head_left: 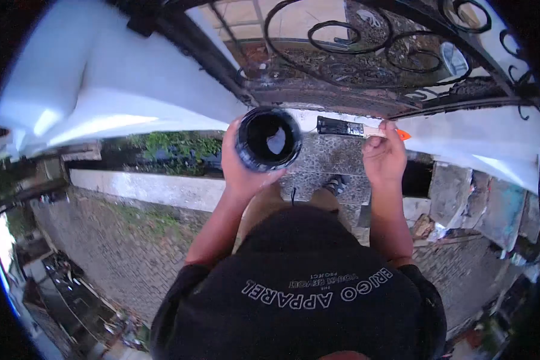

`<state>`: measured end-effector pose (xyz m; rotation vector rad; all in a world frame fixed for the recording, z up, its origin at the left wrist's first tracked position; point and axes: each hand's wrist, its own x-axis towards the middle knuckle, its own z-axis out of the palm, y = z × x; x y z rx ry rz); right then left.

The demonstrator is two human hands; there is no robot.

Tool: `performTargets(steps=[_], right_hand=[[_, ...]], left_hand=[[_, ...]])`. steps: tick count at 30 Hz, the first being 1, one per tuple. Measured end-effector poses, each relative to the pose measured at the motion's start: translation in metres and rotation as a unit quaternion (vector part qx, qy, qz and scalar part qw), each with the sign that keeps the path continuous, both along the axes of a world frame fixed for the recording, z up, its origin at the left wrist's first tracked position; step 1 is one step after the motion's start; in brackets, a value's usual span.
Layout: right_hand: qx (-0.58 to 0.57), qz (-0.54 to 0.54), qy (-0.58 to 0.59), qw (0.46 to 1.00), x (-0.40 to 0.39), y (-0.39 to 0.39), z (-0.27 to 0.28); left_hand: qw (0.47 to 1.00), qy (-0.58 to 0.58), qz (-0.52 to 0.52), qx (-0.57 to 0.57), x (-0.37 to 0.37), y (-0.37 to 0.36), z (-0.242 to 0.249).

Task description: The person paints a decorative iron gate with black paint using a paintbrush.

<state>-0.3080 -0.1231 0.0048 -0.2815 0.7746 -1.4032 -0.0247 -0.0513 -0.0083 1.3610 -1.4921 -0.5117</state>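
My left hand [237, 162] is wrapped around a round can [244, 144] of black paint, tilted so its open top faces me. A pale patch of reflection shows on the dark paint inside. In my right hand [385, 156] is a paintbrush [357, 129], pinched by its light handle with an orange end. Its bristles are coated black and point left toward the can, a short gap away from it. Just beyond both hands stands a black wrought-iron gate [348, 84] with curled scrollwork.
White walls [144, 78] flank the gate on both sides. Green plants [180, 150] grow in a ditch to the left, behind a low concrete edge [144, 189]. Worn boards [498, 204] lean at the right. My feet stand on stone paving [330, 157], with a brick road [114, 246] behind.
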Motion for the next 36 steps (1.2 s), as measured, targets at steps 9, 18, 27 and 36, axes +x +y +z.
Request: performTargets(steps=[9,18,27,36], right_hand=[[0.101,-0.113,-0.064,0.986,0.071,-0.077,-0.140],[0.049,-0.243,0.223,0.943,0.109,-0.117,-0.192],[-0.076,-0.207,0.210,0.952,0.177,-0.102,-0.136],[-0.149,-0.227,0.355,0.894,0.196,-0.108,-0.139]], left_hand=[[0.995,0.065,0.012,0.079,0.051,0.030,-0.020],[0.997,0.000,0.014,0.082,0.087,0.026,-0.010],[0.995,0.009,0.022,0.098,0.089,0.035,-0.011],[0.987,0.008,0.044,0.154,0.092,0.051,-0.014]])
